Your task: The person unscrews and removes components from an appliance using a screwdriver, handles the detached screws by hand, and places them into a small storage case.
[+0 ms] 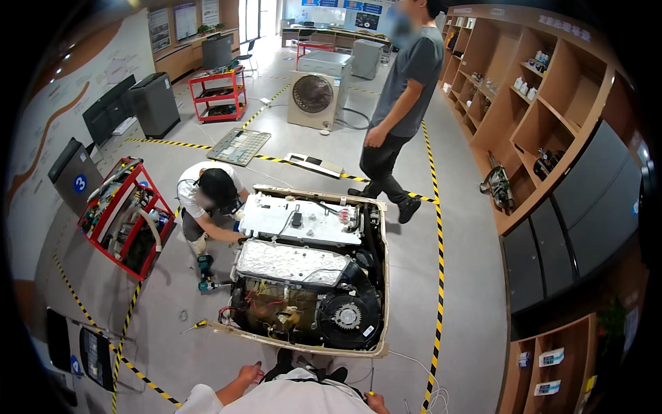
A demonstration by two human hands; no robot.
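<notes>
On the floor before me lies an opened appliance with a beige casing point(383, 276). Inside it are a white panel point(276, 219), a silver foil-wrapped block point(293, 263), loose coloured wires and a round black housing point(347, 314) with a toothed metal centre. Near its front edge, low at my left side, my left hand point(249, 374) hangs with nothing in it, fingers loosely apart. My right hand point(376, 402) is closed on what looks like a screwdriver point(372, 379), its thin shaft pointing up; part of the handle is hidden. Neither hand touches the appliance.
A crouching co-worker point(210, 196) reaches to the appliance's left side, by a teal cordless drill point(205, 272). A yellow screwdriver point(195, 326) lies nearby. Another person point(407, 96) walks behind. A red tool cart point(131, 221) stands left; a white cable point(436, 393) lies right.
</notes>
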